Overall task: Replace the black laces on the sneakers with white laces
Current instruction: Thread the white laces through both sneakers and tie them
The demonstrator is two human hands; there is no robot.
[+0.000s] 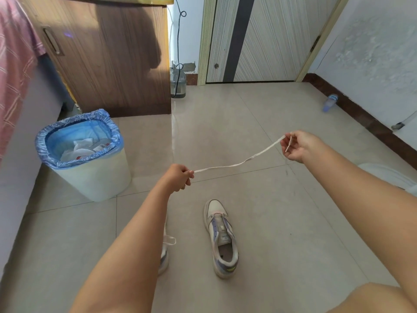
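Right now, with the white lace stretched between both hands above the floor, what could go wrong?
1. The right hand pinches the white lace close to its end, so it might slip free.
2. The unlaced sneaker lies far below on the floor; threading from here may be awkward.
3. The left arm covers the second sneaker, so a dropped lace could tangle with its lace.

A flat white lace [237, 164] is held between left hand [179, 180] and right hand [297, 145], above the unlaced pale sneaker [222, 239]; a lined plastic bin [90, 172] is placed left, before a wooden cabinet [117, 57].
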